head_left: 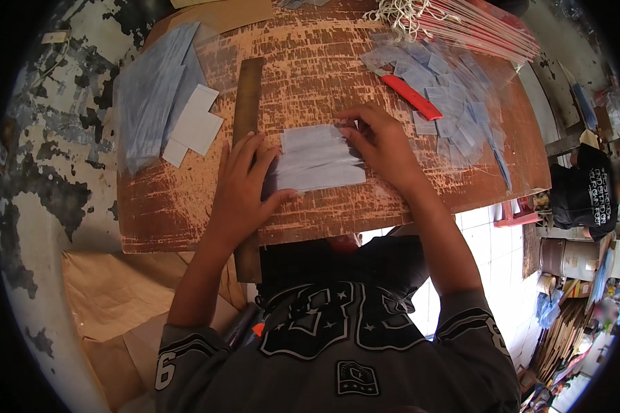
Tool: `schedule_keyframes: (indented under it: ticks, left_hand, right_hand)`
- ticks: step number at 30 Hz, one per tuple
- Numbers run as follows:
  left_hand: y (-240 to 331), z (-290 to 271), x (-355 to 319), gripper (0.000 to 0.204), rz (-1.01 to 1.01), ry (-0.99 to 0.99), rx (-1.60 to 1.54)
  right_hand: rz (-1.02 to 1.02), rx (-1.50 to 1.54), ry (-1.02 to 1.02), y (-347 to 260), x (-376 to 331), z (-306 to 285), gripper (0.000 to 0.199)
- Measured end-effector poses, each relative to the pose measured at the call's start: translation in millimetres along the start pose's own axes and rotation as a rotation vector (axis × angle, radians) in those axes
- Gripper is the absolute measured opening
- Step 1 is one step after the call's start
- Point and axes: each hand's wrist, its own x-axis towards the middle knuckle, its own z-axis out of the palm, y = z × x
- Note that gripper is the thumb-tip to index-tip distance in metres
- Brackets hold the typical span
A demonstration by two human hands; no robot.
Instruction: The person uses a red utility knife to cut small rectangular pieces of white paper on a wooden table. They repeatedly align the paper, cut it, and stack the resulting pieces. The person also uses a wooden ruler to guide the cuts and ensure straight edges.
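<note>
A stack of clear bluish plastic sheets (317,162) lies flat on the worn brown tabletop in front of me. My left hand (244,175) rests with fingers spread, its fingertips on a long flat wooden strip like a ruler (249,93) and its thumb on the near left part of the plastic. The strip runs under that hand and out past the table's near edge. At the far right corner of the plastic, my right hand (373,141) has its thumb and bent forefinger closed on the sheet's edge.
Long plastic sheets (155,103) and pale card pieces (196,127) lie at left. Small cut plastic pieces (455,103) are scattered at right beside a red bar-shaped tool (411,96). Red sticks with white strings (468,27) fill the far right corner. Another person (585,193) is at right.
</note>
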Motion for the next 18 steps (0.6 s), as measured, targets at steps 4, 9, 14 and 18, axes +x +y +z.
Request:
schedule_keyframes:
  ticks: [4,9,14,18]
  left_hand:
    - [-1,2,0,0.075,0.045,0.014,0.007]
    - [-2,5,-2,0.074,0.039,0.045,-0.031]
    - [3,1,-1,0.068,0.04,0.094,-0.099]
    - [6,-1,2,0.061,0.053,0.129,-0.155]
  right_hand:
    - [0.023,0.131,0.028,9,-1,3,0.028]
    - [0.009,0.282,0.078,5,-2,-1,0.031]
    - [-0.035,0.354,0.121,0,-2,-5,0.032]
    - [-0.095,0.393,0.148,-13,-5,-6,0.035]
